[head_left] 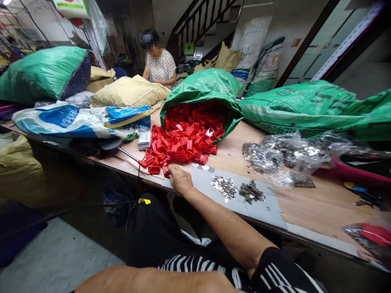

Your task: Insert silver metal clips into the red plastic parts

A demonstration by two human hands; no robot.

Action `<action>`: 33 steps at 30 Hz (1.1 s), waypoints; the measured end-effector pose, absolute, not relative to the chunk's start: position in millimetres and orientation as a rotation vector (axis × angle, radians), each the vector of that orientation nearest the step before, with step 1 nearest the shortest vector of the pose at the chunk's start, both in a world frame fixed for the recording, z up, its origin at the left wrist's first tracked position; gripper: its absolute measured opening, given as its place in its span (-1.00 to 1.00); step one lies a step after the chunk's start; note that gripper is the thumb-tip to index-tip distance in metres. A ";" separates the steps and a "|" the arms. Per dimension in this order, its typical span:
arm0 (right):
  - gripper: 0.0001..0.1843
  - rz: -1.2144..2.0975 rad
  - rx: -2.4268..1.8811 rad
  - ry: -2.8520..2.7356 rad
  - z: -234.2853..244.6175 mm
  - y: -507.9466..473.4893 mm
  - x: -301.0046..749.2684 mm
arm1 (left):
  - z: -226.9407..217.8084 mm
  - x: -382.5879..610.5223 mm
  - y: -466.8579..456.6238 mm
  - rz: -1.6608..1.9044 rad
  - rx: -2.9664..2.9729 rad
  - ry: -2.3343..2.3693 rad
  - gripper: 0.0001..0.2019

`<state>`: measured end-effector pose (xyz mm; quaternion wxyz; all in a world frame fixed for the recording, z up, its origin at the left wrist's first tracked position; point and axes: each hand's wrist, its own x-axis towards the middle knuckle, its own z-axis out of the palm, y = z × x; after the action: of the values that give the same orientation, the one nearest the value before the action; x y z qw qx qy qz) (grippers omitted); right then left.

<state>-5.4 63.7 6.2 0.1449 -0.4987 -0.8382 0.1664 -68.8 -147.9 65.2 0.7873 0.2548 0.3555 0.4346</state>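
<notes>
My right hand (pixel 181 180) reaches across the wooden table (pixel 320 203) to the near edge of a heap of small red plastic pieces (pixel 183 142). Its fingers are curled and pinch one red piece (pixel 165 171) at the heap's front. The heap spills from an open green sack (pixel 204 87) lying on its side. Right of the hand, two small piles of shiny metal bits (pixel 224 187) and darker metal bits (pixel 251 192) lie on a grey sheet (pixel 262 207). My left hand is out of view; only a bare limb shows along the bottom edge.
A clear bag of metal parts (pixel 293 156) lies at the right, with a long green sack (pixel 320 108) behind it. Blue-and-white bags (pixel 76 120), a yellow sack (pixel 128 91) and another green sack (pixel 42 73) crowd the left. A red-handled tool (pixel 134 158) lies beside the heap. Another person (pixel 159 63) sits at the far end.
</notes>
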 end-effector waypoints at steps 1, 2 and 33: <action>-0.79 0.486 -1.437 -2.410 7.0 63.7 -4.1 | 66.3 -64.6 -141.0 0.935 0.547 0.763 -0.54; -0.80 0.493 -1.438 -2.402 8.4 63.5 -1.9 | 67.3 -60.0 -133.4 0.932 0.549 0.758 -0.56; -0.87 0.212 -1.671 -1.840 51.7 -69.6 278.2 | -4.7 -23.1 -90.8 0.842 0.483 1.157 -0.29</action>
<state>278.2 -69.6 51.7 0.3181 -0.6350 -0.6993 0.0806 -23.1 -90.8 -4.7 0.7282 0.2190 0.5251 0.3821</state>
